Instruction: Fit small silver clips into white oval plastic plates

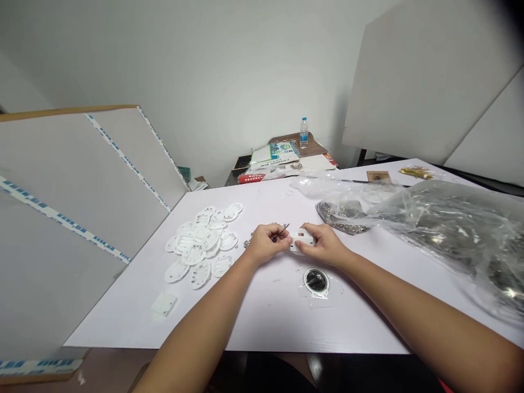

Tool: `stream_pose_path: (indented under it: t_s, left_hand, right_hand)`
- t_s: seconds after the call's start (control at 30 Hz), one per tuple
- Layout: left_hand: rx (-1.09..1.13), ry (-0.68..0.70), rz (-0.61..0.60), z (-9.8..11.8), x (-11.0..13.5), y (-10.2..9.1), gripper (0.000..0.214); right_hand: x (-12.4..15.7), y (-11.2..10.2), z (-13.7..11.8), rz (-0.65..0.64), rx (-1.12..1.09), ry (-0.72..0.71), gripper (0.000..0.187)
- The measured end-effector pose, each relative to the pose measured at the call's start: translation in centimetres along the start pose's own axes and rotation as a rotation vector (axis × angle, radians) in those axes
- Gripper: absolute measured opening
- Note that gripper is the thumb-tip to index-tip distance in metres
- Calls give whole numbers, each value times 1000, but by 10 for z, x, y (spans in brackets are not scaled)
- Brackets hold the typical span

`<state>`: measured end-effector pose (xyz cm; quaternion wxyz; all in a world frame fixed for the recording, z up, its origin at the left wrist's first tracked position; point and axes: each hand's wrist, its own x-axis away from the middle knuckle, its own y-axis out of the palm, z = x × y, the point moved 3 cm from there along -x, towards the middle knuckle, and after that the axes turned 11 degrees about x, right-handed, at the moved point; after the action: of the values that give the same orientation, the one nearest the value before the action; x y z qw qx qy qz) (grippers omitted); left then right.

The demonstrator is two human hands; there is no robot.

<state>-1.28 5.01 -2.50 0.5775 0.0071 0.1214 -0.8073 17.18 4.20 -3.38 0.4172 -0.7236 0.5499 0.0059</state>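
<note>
My right hand point(321, 243) is closed around a white plastic housing point(302, 238) with a small rectangular opening in its face. My left hand point(265, 243) is closed on a thin screwdriver point(282, 231) with a dark handle, its metal shaft slanting up and to the right. The left fingertips touch the near left edge of the housing. Small metal parts point(246, 243) lie beside and behind my left hand, partly hidden by it. Below the hands, a round black disc with a white rim point(316, 280) lies on clear film.
Many white plastic discs point(200, 243) are heaped on the left of the white table point(262, 327), with a white square piece point(164, 304) nearer the edge. Clear bags of shiny metal parts point(442, 229) cover the right side. A water bottle point(303, 134) stands behind.
</note>
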Motion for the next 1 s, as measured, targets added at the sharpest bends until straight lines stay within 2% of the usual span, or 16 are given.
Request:
stream_pose_path:
  t_s: [0.13, 0.3, 0.43, 0.57, 0.7, 0.8, 0.9, 1.0]
  left_hand:
    - [-100, 25, 19, 3, 0, 0, 27]
    - [-201, 80, 0, 5, 1, 1, 26]
    - [-145, 84, 22, 3, -1, 1, 33]
    - [-69, 61, 101, 3, -3, 0, 39]
    - [-215, 74, 203, 5, -3, -6, 39]
    - [-383, 116, 237, 4, -3, -10, 35]
    - [-489, 147, 227, 3, -4, -14, 31]
    - [-502, 130, 234, 1, -5, -16, 29]
  right_hand:
    - [0, -2, -3, 45, 108, -20, 24]
    - [-1, -3, -3, 42, 111, 5, 25]
    - [-2, -4, 0, 54, 91, 68, 24]
    - [-1, -7, 5, 88, 112, 138, 23]
    - [-1, -7, 11, 134, 92, 170, 24]
    - [-7, -8, 10, 143, 48, 183, 26]
    - [-10, -26, -3, 124, -50, 174, 27]
    - [14, -62, -29, 12, -59, 141, 23]
